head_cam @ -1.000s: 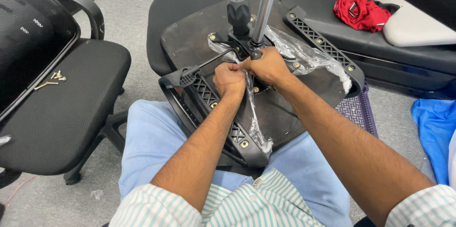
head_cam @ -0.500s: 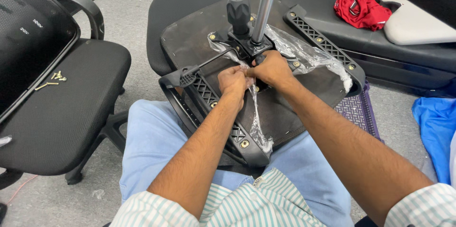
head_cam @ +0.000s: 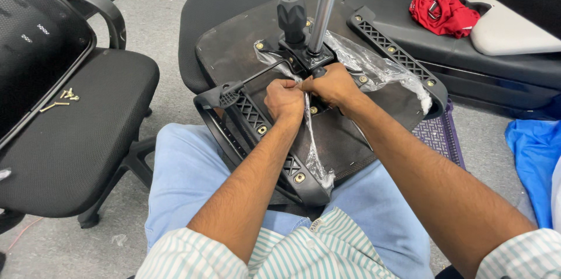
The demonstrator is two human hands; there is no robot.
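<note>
Left hand (head_cam: 284, 101) and right hand (head_cam: 331, 85), knuckles nearly touching, both closed in a pinch on a strip of clear crinkled plastic wrapping (head_cam: 311, 139) that lies across the dark brown underside of an upturned office-chair seat pan (head_cam: 362, 139) resting on the person's lap. The strip runs taut from the pinch toward the near rim of the seat pan; more of the same film (head_cam: 374, 68) bunches on the far side. Just beyond the hands, at the pan's centre, stands the black metal tilt mechanism (head_cam: 301, 57) with its black knob (head_cam: 291, 13) and chrome gas-lift column (head_cam: 320, 30). Black ribbed plastic armrest brackets (head_cam: 251, 118) flank the pan. Left of the pan, loose brass-coloured screws (head_cam: 61, 99) lie on a black mesh chair seat (head_cam: 76, 139). Risk, as judged: film trapped under the mechanism may tear and leave scraps, and a hard tug could tip the pan off the lap.
</note>
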